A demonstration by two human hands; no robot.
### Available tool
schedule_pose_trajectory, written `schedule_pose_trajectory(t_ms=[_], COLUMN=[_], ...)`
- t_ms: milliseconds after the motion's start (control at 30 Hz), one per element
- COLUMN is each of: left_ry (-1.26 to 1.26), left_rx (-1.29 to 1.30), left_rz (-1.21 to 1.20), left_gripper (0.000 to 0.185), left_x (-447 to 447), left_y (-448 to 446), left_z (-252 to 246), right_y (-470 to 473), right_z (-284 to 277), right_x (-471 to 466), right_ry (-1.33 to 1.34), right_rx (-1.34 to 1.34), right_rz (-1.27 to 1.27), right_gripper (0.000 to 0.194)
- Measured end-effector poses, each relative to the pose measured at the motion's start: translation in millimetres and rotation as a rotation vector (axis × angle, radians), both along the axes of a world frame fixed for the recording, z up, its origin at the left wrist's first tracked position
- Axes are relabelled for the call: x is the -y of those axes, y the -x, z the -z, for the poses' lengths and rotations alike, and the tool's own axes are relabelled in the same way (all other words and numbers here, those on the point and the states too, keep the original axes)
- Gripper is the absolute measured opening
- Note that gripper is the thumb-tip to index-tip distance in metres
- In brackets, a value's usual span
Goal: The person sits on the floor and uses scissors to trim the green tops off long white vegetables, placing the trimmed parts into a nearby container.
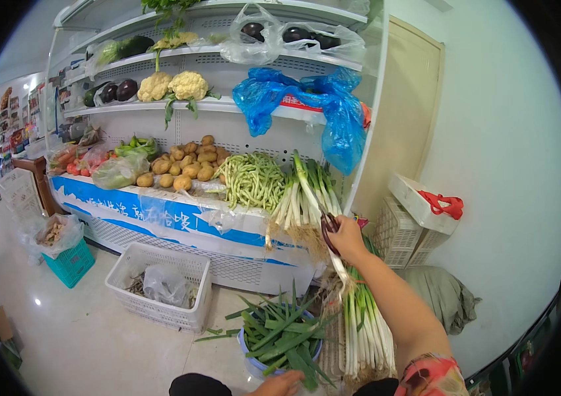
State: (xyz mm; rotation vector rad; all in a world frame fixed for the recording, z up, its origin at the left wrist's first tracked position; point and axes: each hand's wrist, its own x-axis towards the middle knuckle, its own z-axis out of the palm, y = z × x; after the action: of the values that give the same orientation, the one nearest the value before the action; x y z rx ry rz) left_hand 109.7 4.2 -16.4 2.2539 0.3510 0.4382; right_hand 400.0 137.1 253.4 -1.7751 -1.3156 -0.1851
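Observation:
At the right end of the shelf, my right hand point(349, 238) grips scissors point(330, 228) with dark red handles. One long scallion point(338, 270), roots toward me, runs along the scissors and under my hand; whether my fingers hold it too is unclear. Behind it lies a row of trimmed scallions point(288, 205), roots over the shelf's front edge. My left hand point(280, 383) shows only partly at the bottom edge, beside a blue tub point(255, 365) heaped with cut green leaves point(280, 331). To the tub's right lies a bundle of long scallions point(365, 329).
Green beans point(255, 180), potatoes point(189, 163) and bagged vegetables fill the lower shelf. A blue plastic bag point(342, 131) hangs above the scallions. On the floor stand a white crate point(161, 317) and a teal basket point(70, 265). Stacked crates point(399, 230) and a sack point(436, 292) line the right wall.

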Motion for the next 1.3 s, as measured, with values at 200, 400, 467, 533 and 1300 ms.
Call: schedule_pose_trajectory(t_ms=[200,400,467,533,1300], left_ry=[0.176,0.147,0.146,0.148,0.043], left_rx=[-0.036,0.206,0.168,0.163,-0.021], left_rz=[0.140,0.142,0.134,0.140,-0.021], left_gripper=[0.036,0.033,0.032,0.031,0.026], left_x=[-21.9,-29.2,-29.4,-31.3,-18.5], left_y=[-23.5,-31.2,-27.4,-22.0,-22.1], left_z=[27.5,96.8,104.5,99.1,-0.1], right_y=[-60.1,-87.4,-96.2,-99.2,-185.8], right_z=[-12.2,15.5,24.7,24.4,345.0], right_x=[-141.2,-219.0,-215.5,-200.7,299.0], right_ry=[0.098,0.112,-0.004,-0.103,0.515], right_rx=[0.125,0.138,0.114,0.075,-0.314], right_rz=[0.213,0.403,0.396,0.420,0.840], right_gripper=[0.029,0.042,0.040,0.041,0.027])
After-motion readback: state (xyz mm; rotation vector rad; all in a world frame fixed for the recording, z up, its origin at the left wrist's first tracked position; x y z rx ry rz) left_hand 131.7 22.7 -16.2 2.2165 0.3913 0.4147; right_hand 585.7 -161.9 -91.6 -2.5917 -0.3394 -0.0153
